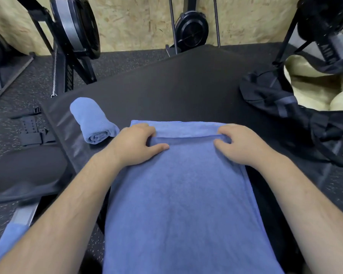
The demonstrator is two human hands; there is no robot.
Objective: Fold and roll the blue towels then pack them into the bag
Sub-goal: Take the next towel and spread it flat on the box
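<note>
A long folded blue towel (182, 194) lies lengthwise on the black mat (166, 86), running from the bottom edge away from me. Its far end is turned over into a short first roll. My left hand (135, 144) grips the left side of that rolled edge, fingers curled over it and thumb lying on the flat cloth. My right hand (244, 145) grips the right side the same way. A rolled blue towel (93, 120) lies on the mat to the left of my left hand. The black bag (297, 109) with a cream lining sits open at the right.
Black exercise machines (73, 30) stand along the chipboard wall at the back and left. A black strap with buckles (31, 129) lies on the speckled floor at the left. Another piece of blue cloth (6, 244) shows at the bottom left corner.
</note>
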